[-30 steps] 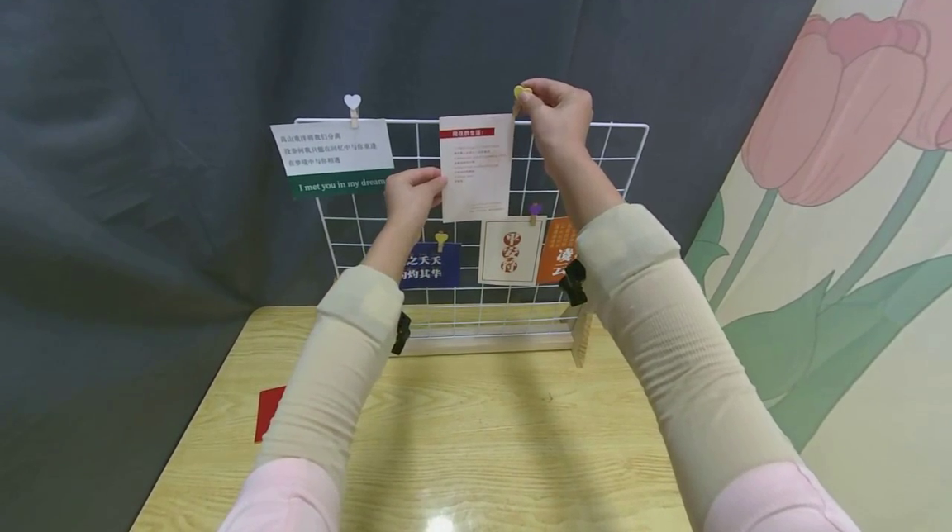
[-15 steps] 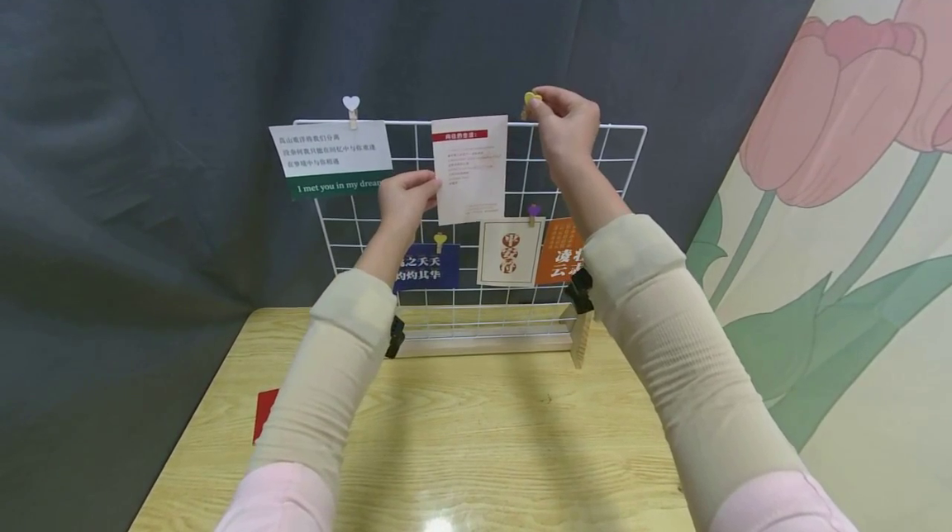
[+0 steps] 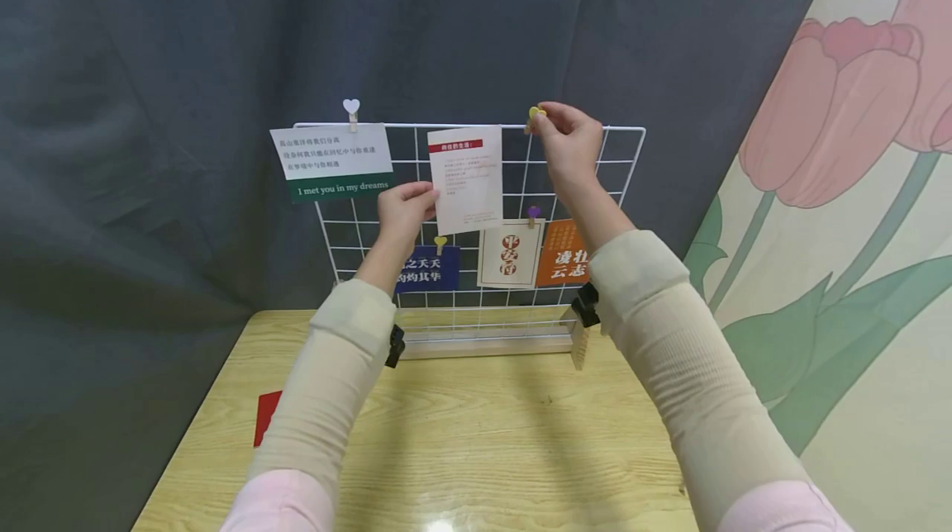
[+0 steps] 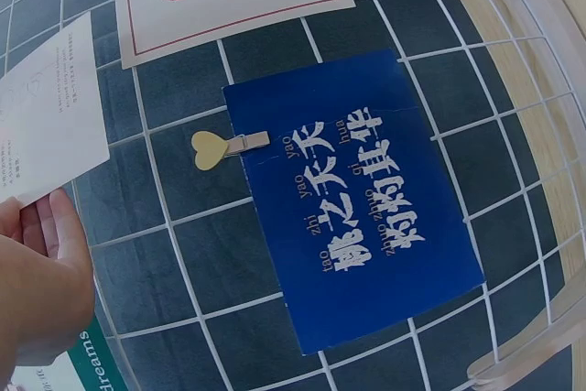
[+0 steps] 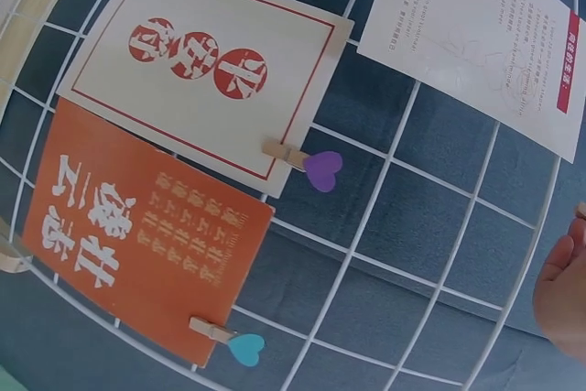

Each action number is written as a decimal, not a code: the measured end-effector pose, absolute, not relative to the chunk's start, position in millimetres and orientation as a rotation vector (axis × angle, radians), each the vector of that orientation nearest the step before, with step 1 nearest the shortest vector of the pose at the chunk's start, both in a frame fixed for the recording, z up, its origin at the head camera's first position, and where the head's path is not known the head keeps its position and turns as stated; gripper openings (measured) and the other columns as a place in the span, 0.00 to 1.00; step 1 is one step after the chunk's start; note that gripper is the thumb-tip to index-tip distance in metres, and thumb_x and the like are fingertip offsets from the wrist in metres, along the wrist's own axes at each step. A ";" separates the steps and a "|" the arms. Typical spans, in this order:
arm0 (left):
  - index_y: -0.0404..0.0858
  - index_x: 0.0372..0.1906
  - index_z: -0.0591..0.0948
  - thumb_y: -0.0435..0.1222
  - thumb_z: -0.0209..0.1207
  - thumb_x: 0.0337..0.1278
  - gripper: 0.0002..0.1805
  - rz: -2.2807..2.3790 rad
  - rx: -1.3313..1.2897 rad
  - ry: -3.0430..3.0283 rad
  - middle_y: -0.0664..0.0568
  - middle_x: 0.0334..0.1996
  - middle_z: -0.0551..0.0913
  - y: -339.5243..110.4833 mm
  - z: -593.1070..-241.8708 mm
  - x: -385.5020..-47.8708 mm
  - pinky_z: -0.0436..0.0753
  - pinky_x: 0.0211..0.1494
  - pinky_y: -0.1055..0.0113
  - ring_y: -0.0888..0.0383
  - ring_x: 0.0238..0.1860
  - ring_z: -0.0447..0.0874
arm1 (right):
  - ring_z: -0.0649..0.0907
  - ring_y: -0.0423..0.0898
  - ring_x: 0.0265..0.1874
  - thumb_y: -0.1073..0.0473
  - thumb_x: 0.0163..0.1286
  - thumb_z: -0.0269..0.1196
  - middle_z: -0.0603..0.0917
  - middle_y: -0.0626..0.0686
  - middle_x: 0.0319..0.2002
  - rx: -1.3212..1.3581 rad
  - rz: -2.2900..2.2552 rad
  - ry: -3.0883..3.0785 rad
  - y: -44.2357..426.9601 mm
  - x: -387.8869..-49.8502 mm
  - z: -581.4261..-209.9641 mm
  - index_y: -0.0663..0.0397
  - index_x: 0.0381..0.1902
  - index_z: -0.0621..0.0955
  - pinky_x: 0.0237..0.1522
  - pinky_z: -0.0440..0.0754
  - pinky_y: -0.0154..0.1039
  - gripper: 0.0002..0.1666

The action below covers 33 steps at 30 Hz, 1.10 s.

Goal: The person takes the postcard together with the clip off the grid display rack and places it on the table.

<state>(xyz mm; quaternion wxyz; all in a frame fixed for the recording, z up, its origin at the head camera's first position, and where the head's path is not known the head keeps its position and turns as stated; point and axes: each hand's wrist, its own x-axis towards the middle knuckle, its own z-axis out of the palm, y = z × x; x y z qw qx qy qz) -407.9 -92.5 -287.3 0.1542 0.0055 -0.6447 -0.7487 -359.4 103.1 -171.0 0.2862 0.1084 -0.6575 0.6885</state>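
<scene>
My left hand [image 3: 405, 212] pinches the left edge of a white card [image 3: 467, 181] with a red title bar, held up against the upper middle of a white wire grid [image 3: 625, 177]. To the right of that card, at the grid's top bar, my right hand [image 3: 573, 140] pinches a small clothespin with a yellow heart [image 3: 537, 112]. The clothespin is apart from the card. Below hang a blue card [image 4: 352, 203] under a yellow-heart clothespin [image 4: 211, 150], a cream card [image 5: 201, 66] with a purple-heart clothespin [image 5: 320, 169], and an orange card [image 5: 137, 231] with a blue-heart clothespin [image 5: 245, 348].
A white and green card [image 3: 335, 160] hangs at the grid's upper left from a white-heart clothespin [image 3: 352, 107]. The grid stands in a wooden base [image 3: 483, 345] on a wooden table [image 3: 476, 425]. Something red [image 3: 266, 416] lies by my left forearm. A dark curtain [image 3: 186, 102] hangs behind.
The white card has shifted left and down with my left hand. My right hand has moved the clothespin rightward, away from the card, then lower toward the top bar.
</scene>
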 end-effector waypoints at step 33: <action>0.38 0.38 0.81 0.34 0.62 0.44 0.12 -2.162 0.130 -1.900 0.47 0.37 0.79 -109.3 -330.8 -405.3 0.78 0.36 0.69 0.56 0.34 0.79 | 0.79 0.40 0.28 0.69 0.55 0.60 0.82 0.53 0.30 0.207 1.851 -1.853 115.5 -360.0 -221.1 0.69 0.39 0.78 0.40 0.75 0.32 0.12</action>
